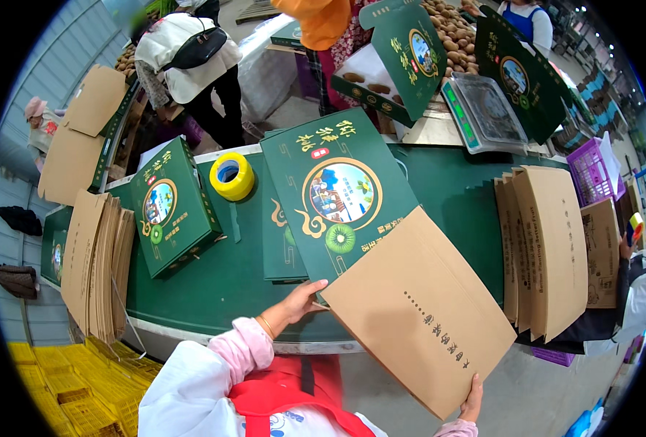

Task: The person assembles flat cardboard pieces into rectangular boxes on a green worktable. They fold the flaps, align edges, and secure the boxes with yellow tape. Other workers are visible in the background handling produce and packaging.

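Note:
A brown cardboard carton (421, 313), tilted, spans the near edge of the green table, held between my two hands. My left hand (301, 302) grips its left corner, where it meets a green printed gift box (341, 186). Around the carton's lower right edge my right hand (472, 400) is closed, its fingers partly hidden. The carton covers the gift box's lower right part; whether that part is inside it I cannot tell. Beneath lies another green box (279, 247), mostly covered. A closed green gift box (170, 207) and a yellow tape roll (232, 176) sit to the left.
Flattened cartons (93, 262) stand at the table's left end, more cartons (545, 247) at the right. Beyond the green table (213, 302) are a scale (483, 109), an open fruit box (374, 80) and piled kiwifruit (450, 36). Several people work around. Yellow crates (82, 386) fill the lower left.

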The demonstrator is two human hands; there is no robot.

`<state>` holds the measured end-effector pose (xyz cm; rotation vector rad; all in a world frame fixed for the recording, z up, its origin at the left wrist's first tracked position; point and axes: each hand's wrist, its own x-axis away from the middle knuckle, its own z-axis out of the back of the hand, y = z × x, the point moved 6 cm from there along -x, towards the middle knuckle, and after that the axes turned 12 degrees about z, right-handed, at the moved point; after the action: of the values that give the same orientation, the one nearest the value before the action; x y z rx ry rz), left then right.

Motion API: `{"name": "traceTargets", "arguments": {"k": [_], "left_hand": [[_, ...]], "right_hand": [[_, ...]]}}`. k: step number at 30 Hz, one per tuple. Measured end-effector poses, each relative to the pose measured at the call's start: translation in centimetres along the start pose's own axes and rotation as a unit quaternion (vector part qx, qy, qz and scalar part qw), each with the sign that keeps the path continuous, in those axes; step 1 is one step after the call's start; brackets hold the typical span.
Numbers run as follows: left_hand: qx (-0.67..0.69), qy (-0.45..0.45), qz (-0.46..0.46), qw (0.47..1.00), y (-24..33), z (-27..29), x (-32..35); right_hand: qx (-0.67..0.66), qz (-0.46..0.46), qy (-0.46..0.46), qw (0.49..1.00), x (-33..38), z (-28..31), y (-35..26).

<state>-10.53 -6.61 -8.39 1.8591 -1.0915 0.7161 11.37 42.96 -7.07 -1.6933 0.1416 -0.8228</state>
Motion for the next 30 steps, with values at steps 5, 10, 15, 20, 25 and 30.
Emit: {"name": "traceTargets", "arguments": {"k": [5, 10, 15, 20, 25, 30], "left_hand": [[-0.043, -0.165, 0.068, 0.983, 0.6, 3.2, -1.3], [-0.128, -0.041, -0.036, 0.99, 0.7, 2.3, -0.8], [-0.234, 0.068, -0.125, 0.962, 3.1, 2.4, -1.9], [-0.352, 0.092, -0.15, 0.919, 5.9, 2.3, -4.4], [-0.462, 0.034, -0.035, 0.886, 8.1, 0.5, -2.1], [-0.146, 0.171, -0.056, 0.973, 14.8, 3.5, -5.3]], "right_hand": [[0.008, -0.005, 0.007, 1.0, -0.2, 0.2, 0.2], [0.011, -0.024, -0.008, 1.0, 0.9, -1.3, -1.6], [-0.004, -0.069, 0.02, 0.997, 2.8, -1.6, 1.8], [-0.073, -0.09, 0.056, 0.992, 2.3, -1.6, 5.8], [-0.114, -0.084, 0.072, 0.987, 1.1, 1.1, 7.3], [-0.155, -0.07, 0.063, 0.983, 1.7, 0.7, 7.9]]}}
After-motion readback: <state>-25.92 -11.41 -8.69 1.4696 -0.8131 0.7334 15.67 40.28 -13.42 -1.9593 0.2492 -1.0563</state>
